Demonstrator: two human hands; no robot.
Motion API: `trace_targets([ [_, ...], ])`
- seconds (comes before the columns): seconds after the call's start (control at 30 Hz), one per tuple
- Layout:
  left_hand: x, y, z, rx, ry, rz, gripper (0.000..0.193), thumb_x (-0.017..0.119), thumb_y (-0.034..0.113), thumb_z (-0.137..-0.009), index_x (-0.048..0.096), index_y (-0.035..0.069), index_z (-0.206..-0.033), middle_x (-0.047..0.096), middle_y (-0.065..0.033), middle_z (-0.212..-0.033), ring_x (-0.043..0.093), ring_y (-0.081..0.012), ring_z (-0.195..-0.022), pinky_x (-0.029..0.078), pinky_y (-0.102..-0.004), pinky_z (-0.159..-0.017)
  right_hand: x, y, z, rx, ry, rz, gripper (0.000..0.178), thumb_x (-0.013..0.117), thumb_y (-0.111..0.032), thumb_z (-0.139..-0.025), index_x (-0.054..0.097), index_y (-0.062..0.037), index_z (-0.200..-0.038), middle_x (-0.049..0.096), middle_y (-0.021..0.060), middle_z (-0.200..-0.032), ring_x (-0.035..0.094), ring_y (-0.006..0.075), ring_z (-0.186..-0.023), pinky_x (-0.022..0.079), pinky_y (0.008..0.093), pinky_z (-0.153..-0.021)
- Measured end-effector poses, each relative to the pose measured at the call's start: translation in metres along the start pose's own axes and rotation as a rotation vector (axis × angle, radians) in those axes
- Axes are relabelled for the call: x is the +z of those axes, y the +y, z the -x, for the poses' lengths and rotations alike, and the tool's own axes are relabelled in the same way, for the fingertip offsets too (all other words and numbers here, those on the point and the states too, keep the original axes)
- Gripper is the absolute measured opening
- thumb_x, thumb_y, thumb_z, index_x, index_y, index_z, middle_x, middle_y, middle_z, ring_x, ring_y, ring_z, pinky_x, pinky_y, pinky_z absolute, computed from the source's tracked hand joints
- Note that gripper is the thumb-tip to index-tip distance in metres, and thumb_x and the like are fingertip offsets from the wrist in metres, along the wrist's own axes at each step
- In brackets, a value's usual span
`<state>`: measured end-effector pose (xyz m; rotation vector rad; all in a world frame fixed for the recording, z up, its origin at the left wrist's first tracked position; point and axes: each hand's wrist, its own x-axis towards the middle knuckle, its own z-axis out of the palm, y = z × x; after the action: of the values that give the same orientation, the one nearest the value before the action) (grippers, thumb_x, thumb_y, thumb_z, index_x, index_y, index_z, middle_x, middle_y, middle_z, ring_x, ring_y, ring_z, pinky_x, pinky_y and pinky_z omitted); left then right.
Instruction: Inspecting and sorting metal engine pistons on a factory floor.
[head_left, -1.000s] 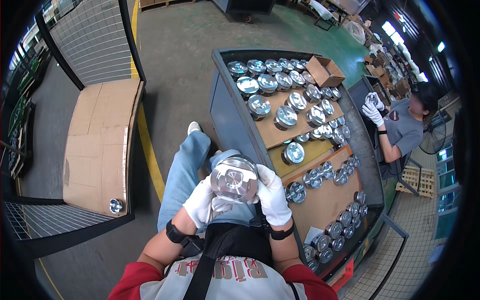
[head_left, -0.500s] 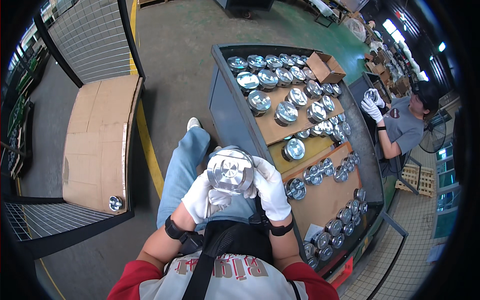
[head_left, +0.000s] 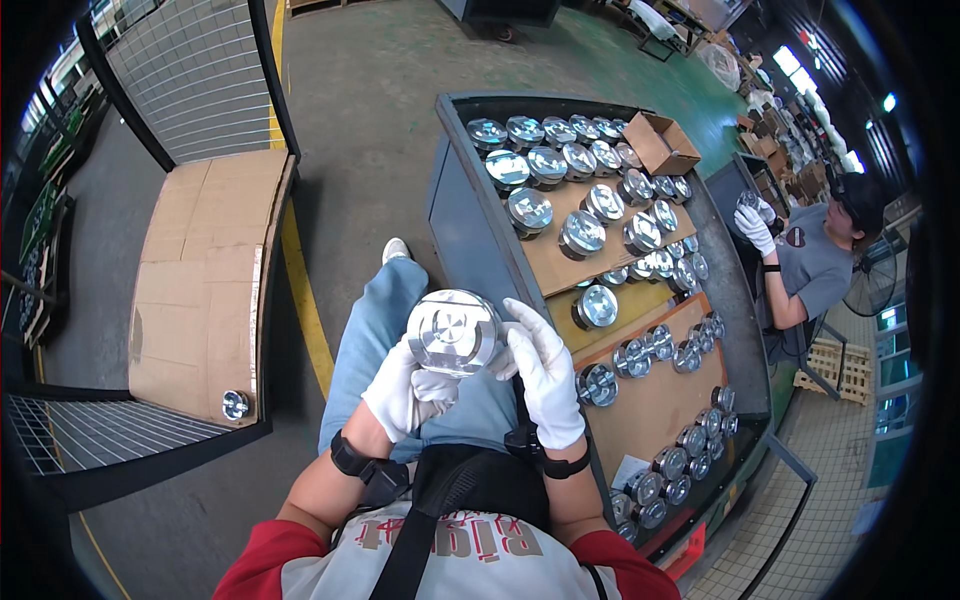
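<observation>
A shiny metal piston (head_left: 455, 333) is held up in front of my lap, its round crown facing up toward me. My left hand (head_left: 408, 390), in a white glove, grips it from the left and below, fingers curled under it. Just right of the piston is my right hand (head_left: 545, 375), also gloved. Its fingers are stretched and partly apart, with the tips by the piston's side; whether they touch it is hard to see. To the right, many more pistons (head_left: 582, 234) stand in rows on cardboard inside a grey metal cart (head_left: 437, 215).
A cart lined with cardboard (head_left: 195, 290) and fitted with wire mesh sides stands left, one piston (head_left: 235, 405) at its near corner. An open cardboard box (head_left: 660, 145) sits in the grey cart. A co-worker (head_left: 800, 255) in white gloves handles a piston beyond it.
My right hand has loosened from the piston, its fingers straightening and spreading. The piston has shifted slightly left and tilted in my left hand. The view has moved a little.
</observation>
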<state>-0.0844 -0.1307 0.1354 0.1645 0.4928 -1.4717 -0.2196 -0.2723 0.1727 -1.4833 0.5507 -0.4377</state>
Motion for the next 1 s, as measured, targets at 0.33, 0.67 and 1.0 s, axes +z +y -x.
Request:
trace_targets([
  [0.33,-0.001,-0.007,-0.003,0.201,0.124,-0.241,0.037,0.048,0.043,-0.104,0.061,0.009,-0.096,0.053,0.0026,-0.061,0.042,-0.0065,-0.043,0.038,-0.0224,-0.047,0.024,0.004,-0.008,-0.131,0.015,0.072,0.067,0.081,-0.015,-0.084,0.048,0.0073,-0.139,0.071,0.0123,-0.108,0.068,0.0103,-0.089,0.057,0.0264,-0.076],
  [0.67,0.002,0.018,-0.018,0.820,0.007,-0.970,0.099,0.090,0.019,-0.075,0.029,0.012,-0.153,0.051,-0.0122,-0.133,0.057,-0.0200,-0.118,0.051,-0.0361,-0.097,0.051,-0.002,-0.028,-0.595,-0.001,1.064,0.089,0.087,-0.023,-0.068,0.046,0.0056,-0.142,0.066,0.0199,-0.104,0.065,0.0368,-0.083,0.053,0.0439,-0.073],
  [1.0,-0.171,0.261,0.002,1.153,0.820,-1.279,0.080,0.085,0.022,-0.065,0.044,0.006,-0.131,0.057,-0.0081,-0.109,0.060,-0.0179,-0.096,0.054,-0.0332,-0.084,0.006,-0.007,-0.081,-0.395,0.093,1.413,0.056,0.071,-0.007,-0.086,0.052,0.0039,-0.137,0.056,0.0244,-0.130,0.058,0.0383,-0.115,0.048,0.0446,-0.098],
])
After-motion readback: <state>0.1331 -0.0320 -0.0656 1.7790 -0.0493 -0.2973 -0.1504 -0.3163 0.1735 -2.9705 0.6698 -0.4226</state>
